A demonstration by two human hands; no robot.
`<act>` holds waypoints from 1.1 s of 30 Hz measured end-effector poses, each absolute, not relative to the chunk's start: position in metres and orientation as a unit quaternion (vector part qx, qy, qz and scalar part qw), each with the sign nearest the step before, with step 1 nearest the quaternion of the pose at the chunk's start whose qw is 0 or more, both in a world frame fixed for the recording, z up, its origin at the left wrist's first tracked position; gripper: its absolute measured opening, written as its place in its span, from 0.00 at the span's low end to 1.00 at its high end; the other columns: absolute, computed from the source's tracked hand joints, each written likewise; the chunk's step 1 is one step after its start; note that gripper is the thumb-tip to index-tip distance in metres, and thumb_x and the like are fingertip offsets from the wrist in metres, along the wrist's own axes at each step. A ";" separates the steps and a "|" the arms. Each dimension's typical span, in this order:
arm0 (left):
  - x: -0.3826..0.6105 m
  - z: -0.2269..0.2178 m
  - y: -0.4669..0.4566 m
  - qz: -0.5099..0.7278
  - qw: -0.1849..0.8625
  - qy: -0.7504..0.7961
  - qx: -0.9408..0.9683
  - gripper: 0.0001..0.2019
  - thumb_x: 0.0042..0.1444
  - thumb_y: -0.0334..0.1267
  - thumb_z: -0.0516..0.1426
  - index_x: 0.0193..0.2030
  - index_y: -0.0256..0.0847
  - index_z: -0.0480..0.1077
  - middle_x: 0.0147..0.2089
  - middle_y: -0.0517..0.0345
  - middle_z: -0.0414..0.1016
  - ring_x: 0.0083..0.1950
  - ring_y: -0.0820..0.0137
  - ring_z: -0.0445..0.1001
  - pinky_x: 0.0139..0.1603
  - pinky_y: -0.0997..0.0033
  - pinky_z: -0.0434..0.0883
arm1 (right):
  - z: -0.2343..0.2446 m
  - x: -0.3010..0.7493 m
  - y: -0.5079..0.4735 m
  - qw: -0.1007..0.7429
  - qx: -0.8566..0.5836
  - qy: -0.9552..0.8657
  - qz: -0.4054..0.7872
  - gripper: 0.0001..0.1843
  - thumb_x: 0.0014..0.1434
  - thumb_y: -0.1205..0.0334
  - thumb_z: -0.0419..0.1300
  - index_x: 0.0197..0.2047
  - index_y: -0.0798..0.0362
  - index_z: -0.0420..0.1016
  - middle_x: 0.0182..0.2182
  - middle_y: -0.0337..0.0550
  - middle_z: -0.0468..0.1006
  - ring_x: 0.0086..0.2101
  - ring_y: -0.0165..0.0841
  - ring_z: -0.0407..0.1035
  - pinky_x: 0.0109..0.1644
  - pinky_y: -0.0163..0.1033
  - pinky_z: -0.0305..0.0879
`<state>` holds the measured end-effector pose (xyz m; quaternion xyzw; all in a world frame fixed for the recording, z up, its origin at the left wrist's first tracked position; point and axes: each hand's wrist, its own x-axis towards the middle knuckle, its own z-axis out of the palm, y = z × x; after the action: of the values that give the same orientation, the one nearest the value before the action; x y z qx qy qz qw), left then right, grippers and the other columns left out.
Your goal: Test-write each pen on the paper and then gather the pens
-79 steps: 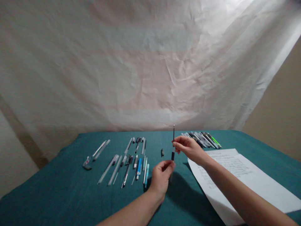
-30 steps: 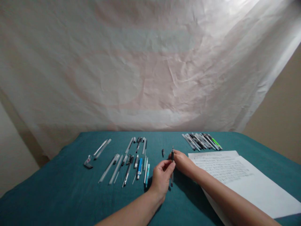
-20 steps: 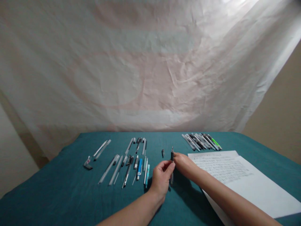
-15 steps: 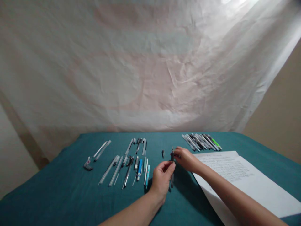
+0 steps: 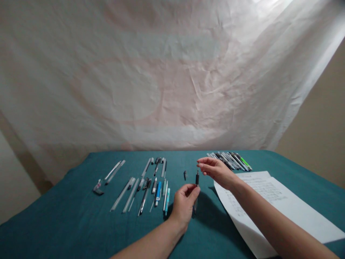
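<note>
In the head view, your left hand (image 5: 183,207) pinches a slim clear-barrelled pen with a black grip (image 5: 197,179), held upright, point up, above the counter (image 5: 67,216) covered in teal cloth. Your right hand (image 5: 217,172) has thumb and forefinger close together just above the pen's tip; whether they pinch anything small cannot be told. A small black pen cap (image 5: 185,175) lies near your left hand, and printed white paper sheets (image 5: 299,216) lie beneath your right forearm.

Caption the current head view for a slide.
Left hand holds a dark-gripped pen upright, right hand just above it; written paper and pens on teal cloth.
</note>
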<state>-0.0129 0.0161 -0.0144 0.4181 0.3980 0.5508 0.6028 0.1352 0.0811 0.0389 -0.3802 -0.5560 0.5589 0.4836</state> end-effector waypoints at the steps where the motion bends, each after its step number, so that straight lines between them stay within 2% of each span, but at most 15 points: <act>1: -0.013 -0.014 0.016 0.552 0.602 0.396 0.420 0.19 0.40 0.48 0.61 0.35 0.35 0.72 0.30 0.55 0.71 0.26 0.76 0.64 0.26 0.79 0.58 | 0.039 0.135 0.080 0.478 -0.379 -0.557 0.565 0.18 0.41 0.57 0.66 0.36 0.56 0.72 0.30 0.40 0.71 0.24 0.23 0.61 0.28 0.31 0.57; 10: -0.013 -0.015 0.016 0.550 0.603 0.388 0.427 0.16 0.43 0.45 0.61 0.34 0.34 0.71 0.25 0.60 0.67 0.23 0.79 0.59 0.25 0.79 0.56 | 0.041 0.135 0.076 0.419 -0.378 -0.583 0.585 0.17 0.41 0.58 0.66 0.35 0.57 0.72 0.26 0.37 0.69 0.23 0.22 0.59 0.27 0.30 0.56; 20: -0.014 -0.016 0.016 0.552 0.597 0.384 0.439 0.16 0.43 0.46 0.60 0.34 0.35 0.72 0.27 0.59 0.68 0.25 0.78 0.61 0.26 0.79 0.57 | 0.040 0.137 0.076 0.378 -0.381 -0.592 0.601 0.16 0.41 0.56 0.66 0.32 0.57 0.71 0.24 0.35 0.68 0.22 0.22 0.59 0.28 0.31 0.56; 27: -0.013 -0.016 0.016 0.545 0.595 0.388 0.446 0.15 0.44 0.45 0.60 0.35 0.35 0.72 0.28 0.58 0.69 0.27 0.77 0.63 0.28 0.79 0.59 | 0.034 0.135 0.077 0.386 -0.379 -0.582 0.607 0.15 0.43 0.56 0.65 0.29 0.57 0.68 0.20 0.33 0.68 0.21 0.22 0.60 0.27 0.30 0.55; 29: -0.013 -0.017 0.016 0.543 0.595 0.392 0.444 0.16 0.44 0.46 0.60 0.36 0.35 0.72 0.29 0.57 0.69 0.27 0.77 0.63 0.28 0.79 0.59 | 0.034 0.133 0.076 0.389 -0.380 -0.572 0.614 0.15 0.43 0.55 0.65 0.29 0.57 0.69 0.23 0.35 0.70 0.23 0.23 0.62 0.28 0.30 0.57; 33: -0.013 -0.017 0.017 0.545 0.590 0.393 0.449 0.17 0.45 0.46 0.59 0.37 0.34 0.71 0.29 0.57 0.69 0.27 0.77 0.63 0.27 0.78 0.59 | 0.037 0.133 0.074 0.380 -0.357 -0.567 0.638 0.17 0.46 0.53 0.63 0.35 0.57 0.72 0.35 0.44 0.74 0.34 0.28 0.66 0.33 0.32 0.61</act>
<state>-0.0133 0.0168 -0.0169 0.4485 0.3929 0.5449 0.5895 0.1327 0.0742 0.0369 -0.3573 -0.5666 0.6377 0.3803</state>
